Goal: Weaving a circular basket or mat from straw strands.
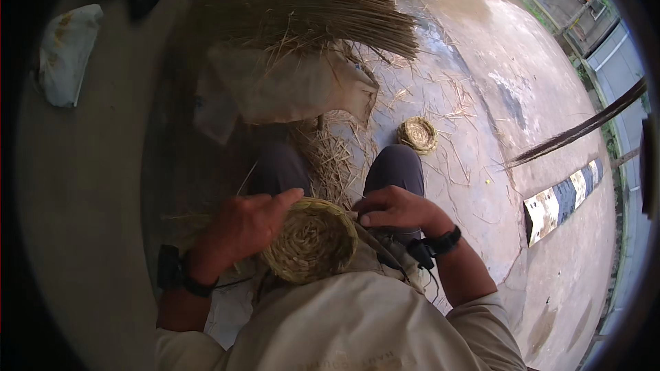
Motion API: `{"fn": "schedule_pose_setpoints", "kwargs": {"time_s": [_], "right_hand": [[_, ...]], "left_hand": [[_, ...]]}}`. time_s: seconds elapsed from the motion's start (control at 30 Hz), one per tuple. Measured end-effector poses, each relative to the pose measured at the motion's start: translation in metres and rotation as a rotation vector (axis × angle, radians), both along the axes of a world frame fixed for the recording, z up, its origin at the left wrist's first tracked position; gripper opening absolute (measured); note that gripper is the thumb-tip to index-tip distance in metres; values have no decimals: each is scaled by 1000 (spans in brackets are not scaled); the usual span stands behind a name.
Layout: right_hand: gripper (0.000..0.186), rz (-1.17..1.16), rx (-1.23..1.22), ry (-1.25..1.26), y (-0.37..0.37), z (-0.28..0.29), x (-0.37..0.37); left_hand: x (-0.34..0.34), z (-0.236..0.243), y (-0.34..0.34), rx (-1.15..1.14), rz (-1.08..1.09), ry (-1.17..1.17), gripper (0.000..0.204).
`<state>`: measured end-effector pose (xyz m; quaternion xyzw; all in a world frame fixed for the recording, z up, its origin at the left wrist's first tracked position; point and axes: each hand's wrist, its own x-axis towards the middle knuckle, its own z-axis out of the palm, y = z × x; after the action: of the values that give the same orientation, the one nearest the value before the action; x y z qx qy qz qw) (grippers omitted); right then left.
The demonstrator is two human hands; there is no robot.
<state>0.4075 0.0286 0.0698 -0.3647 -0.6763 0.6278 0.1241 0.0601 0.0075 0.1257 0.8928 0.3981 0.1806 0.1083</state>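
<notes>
A round, shallow woven straw basket (311, 240) rests in my lap between my bent knees. My left hand (260, 223) grips its left side, index finger stretched along the rim near the top. At the right of the rim, my right hand (390, 207) has its fingers curled; what they pinch is too small to make out, though a pale bit of straw shows beside them. Loose straw (326, 154) lies on the ground between my legs. A second small woven basket (416, 135) sits on the pale floor just beyond my right knee.
Long straw bundles (323, 7) lie across the top over a pale sheet (282, 86). Bags (69, 55) rest at upper left. A black-and-white painted strip (565, 196) lies at right, below a dark slanting pole (577, 124). A wall (612, 62) borders the far right.
</notes>
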Motion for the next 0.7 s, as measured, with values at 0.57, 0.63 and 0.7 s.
{"fn": "schedule_pose_setpoints", "kwargs": {"time_s": [0.57,0.63,0.7], "right_hand": [[47,40,38,92,16,-42,-19],[48,43,-43,52,16,-38,7],[48,-64,-136,183,12,-28,13]], "left_hand": [[6,10,1,-35,-18,23,42],[2,-3,0,-57,4,-3,42],[6,4,3,-81,-27,-55,43]]}}
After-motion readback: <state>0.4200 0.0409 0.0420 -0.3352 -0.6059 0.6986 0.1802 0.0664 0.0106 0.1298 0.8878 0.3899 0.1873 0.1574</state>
